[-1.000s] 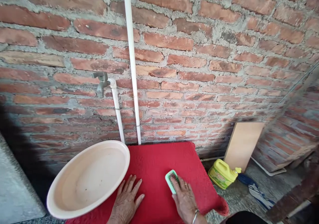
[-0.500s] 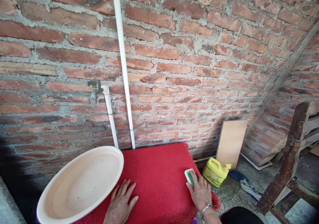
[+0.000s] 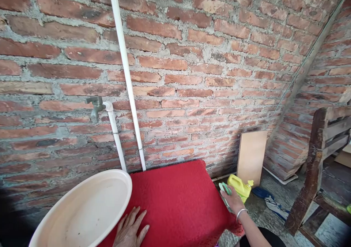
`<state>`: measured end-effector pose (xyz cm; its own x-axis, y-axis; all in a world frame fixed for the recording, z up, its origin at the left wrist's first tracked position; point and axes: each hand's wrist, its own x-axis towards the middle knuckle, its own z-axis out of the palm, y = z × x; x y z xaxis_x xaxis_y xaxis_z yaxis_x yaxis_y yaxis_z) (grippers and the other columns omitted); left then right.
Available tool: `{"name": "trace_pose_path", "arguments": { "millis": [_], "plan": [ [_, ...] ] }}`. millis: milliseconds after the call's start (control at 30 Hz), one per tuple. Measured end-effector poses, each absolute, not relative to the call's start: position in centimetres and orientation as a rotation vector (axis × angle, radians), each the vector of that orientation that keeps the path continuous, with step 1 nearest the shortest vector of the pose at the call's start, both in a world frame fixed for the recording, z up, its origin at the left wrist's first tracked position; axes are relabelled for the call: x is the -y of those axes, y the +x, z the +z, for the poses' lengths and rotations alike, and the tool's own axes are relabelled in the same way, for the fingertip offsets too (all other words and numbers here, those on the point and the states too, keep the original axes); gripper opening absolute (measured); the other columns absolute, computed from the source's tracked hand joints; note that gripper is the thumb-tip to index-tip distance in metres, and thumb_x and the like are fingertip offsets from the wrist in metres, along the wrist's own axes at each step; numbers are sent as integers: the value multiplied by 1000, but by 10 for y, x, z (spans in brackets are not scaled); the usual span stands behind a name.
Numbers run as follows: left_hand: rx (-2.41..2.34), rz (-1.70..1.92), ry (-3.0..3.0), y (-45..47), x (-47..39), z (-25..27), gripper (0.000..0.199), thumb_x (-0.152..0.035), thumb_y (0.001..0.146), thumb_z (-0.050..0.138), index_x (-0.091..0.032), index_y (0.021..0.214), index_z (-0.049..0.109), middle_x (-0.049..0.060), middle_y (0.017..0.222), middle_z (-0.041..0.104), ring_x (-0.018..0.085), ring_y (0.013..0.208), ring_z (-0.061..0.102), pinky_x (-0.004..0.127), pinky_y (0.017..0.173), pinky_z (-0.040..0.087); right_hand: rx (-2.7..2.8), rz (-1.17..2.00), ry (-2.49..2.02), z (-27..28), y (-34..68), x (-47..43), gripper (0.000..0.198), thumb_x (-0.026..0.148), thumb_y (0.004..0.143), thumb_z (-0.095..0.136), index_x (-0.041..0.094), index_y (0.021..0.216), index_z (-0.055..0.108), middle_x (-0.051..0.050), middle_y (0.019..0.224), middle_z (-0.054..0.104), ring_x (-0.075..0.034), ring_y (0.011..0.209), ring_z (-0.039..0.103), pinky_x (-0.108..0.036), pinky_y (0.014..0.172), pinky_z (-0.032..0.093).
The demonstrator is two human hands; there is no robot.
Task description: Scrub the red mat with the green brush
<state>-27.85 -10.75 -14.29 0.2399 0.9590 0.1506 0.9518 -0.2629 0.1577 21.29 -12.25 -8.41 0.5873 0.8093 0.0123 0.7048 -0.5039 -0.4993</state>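
A red rug with shaggy edges (image 3: 175, 195) is spread out in front of me over a raised surface. My left hand (image 3: 130, 228) rests palm down on its left part, fingers spread, beside the rim of a pale plastic basin (image 3: 120, 179). In my right hand (image 3: 236, 201) is a small green and white scrub brush (image 3: 225, 188), gripped at the rug's right edge. Part of the brush is hidden by my fingers. Just behind that hand stands a yellow jug (image 3: 240, 186), which the hand partly covers.
Along the brick wall (image 3: 170, 62) run white pipes (image 3: 127, 75) and a grey tap (image 3: 95, 106) above the basin. A tan board (image 3: 252, 157) leans behind the jug. Slippers (image 3: 274, 205) lie on the floor near a wooden chair (image 3: 315, 166) at right.
My right hand has moved right with the brush, from the rug's surface to its right edge near the jug. My left hand stays flat on the rug. The view has shifted slightly.
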Motion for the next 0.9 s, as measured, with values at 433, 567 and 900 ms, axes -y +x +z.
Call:
{"name": "trace_pose_path", "arguments": {
  "millis": [433,567,900],
  "plan": [
    [-1906,258,2439,-285,103,-144,48,-41,90,49,-32,135,63,5,148,55,28,138,50,51,114,41,1085,568,-2207,-109,217,108,64,47,83,51,17,140,51,-12,115,70,-26,108,67,-36,93,49],
    [-1925,282,2453,-288,101,-152,48,-43,90,51,-31,134,64,6,147,56,29,137,51,50,114,42,1175,439,-2165,-101,196,101,64,49,91,44,21,148,42,-13,123,65,-26,113,63,-39,99,46],
    [-1903,252,2536,-301,91,-165,47,-43,92,49,-33,136,62,5,147,56,28,136,51,49,113,44,1961,122,-2054,-92,119,105,52,36,89,58,41,140,54,-8,135,62,-30,125,55,-46,107,37]
  ]
}}
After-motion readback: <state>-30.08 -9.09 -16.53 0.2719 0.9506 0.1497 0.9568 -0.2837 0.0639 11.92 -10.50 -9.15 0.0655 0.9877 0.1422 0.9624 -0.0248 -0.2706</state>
